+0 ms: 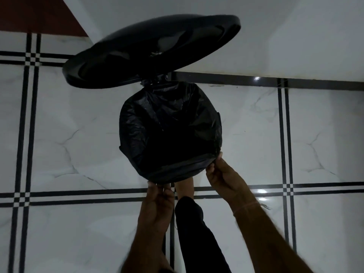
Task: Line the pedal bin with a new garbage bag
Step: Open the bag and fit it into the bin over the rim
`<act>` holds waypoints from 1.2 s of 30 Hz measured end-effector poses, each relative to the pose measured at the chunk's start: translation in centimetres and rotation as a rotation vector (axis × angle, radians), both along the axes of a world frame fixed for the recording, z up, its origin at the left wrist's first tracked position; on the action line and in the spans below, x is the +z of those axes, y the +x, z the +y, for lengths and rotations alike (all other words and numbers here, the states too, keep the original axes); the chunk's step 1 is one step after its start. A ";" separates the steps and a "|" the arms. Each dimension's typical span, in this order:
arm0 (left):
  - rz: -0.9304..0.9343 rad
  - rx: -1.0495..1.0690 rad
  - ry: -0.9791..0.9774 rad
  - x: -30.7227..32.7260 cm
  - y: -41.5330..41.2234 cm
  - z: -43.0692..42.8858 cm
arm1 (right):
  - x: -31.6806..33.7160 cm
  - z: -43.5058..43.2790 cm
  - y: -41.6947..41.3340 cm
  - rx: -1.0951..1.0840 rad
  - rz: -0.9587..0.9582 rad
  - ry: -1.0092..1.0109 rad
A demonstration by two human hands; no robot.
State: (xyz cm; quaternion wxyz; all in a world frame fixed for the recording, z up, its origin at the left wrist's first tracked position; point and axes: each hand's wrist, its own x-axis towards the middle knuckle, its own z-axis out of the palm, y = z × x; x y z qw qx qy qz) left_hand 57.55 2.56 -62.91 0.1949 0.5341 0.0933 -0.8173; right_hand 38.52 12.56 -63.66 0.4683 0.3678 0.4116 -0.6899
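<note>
A black pedal bin stands on the tiled floor, seen from above, with its round lid (151, 50) tilted up and open at the back. A black garbage bag (169, 131) is spread over the bin's mouth and folded down around the rim. My left hand (157, 201) pinches the bag's edge at the near side of the rim. My right hand (220, 174) pinches the bag's edge at the near right of the rim. My foot and dark trouser leg (189, 213) reach under the bin's front, where the pedal is hidden.
White marble-look floor tiles with black double lines (283, 134) surround the bin. A white wall (295, 36) rises right behind it. A dark red surface (29, 14) shows at the top left corner.
</note>
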 end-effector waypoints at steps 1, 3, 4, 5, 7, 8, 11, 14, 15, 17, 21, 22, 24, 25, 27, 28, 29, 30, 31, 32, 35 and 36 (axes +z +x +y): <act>-0.017 -0.002 0.000 -0.2 -0.5 0.2 | 0.0 0.1 0.3 0.001 -0.015 -0.005; -0.047 -0.032 -0.005 -0.1 -1.5 0.4 | -0.1 -0.4 0.6 0.029 -0.053 0.037; -0.086 -0.060 -0.009 -0.3 -1.8 0.1 | -0.1 -1.0 0.5 0.043 -0.063 0.086; -0.129 -0.093 -0.028 -0.7 -1.9 0.0 | -0.2 -1.5 0.4 0.051 -0.061 0.143; -0.102 -0.132 -0.034 -1.0 -2.1 -0.6 | -0.5 -2.3 0.1 0.056 -0.011 0.239; -0.111 -0.164 -0.044 -0.9 -2.2 -1.0 | -0.7 -2.5 0.0 0.061 0.017 0.265; -0.287 -0.120 -0.051 -1.1 -1.6 -2.0 | -0.2 -2.2 -0.4 0.024 0.057 0.221; -0.267 -0.074 -0.075 0.9 -1.7 -4.0 | 1.2 -1.5 -1.7 0.030 0.150 0.173; -0.274 -0.074 -0.113 1.5 -1.6 -4.8 | 1.9 -1.6 -2.4 0.077 0.200 0.185; -0.312 -0.143 -0.192 2.3 -1.7 -6.8 | 3.1 -2.3 -3.8 0.159 0.245 0.216; -0.355 -0.214 -0.165 2.4 -2.3 -9.7 | 4.7 -4.7 -6.2 0.280 0.189 0.301; -0.365 -0.203 -0.125 2.0 -2.3 -10.0 | 4.9 -5.1 -6.5 0.298 0.168 0.311; -0.374 -0.204 -0.086 1.3 -2.2 -10.2 | 5.1 -5.5 -6.6 0.279 0.107 0.315; -0.380 -0.215 -0.078 1.0 -2.1 -10.0 | 5.1 -5.4 -6.4 0.225 0.076 0.303; -0.399 -0.240 -0.068 1.3 -2.0 -9.3 | 4.9 -5.0 -5.7 0.166 0.071 0.310; -0.395 -0.227 -0.071 1.9 -2.0 -9.0 | 4.8 -4.7 -5.3 0.206 0.092 0.351; -0.381 -0.219 -0.088 2.5 -2.1 -8.8 | 4.6 -4.5 -4.9 0.266 0.113 0.397; -0.363 -0.218 -0.115 3.0 -2.3 -8.6 | 4.5 -4.4 -4.6 0.309 0.121 0.423; -0.353 -0.228 -0.132 3.1 -2.5 -8.3 | 4.4 -4.3 -4.3 0.327 0.109 0.418; -0.348 -0.234 -0.138 3.3 -2.7 -8.2 | 4.2 -4.4 -4.2 0.304 0.081 0.388; -0.317 -0.151 -0.107 3.3 -3.0 -7.8 | 3.9 -4.3 -3.7 0.142 0.039 0.265; -0.308 -0.130 -0.068 3.5 -3.2 -7.4 | 3.9 -4.3 -3.3 0.151 0.038 0.272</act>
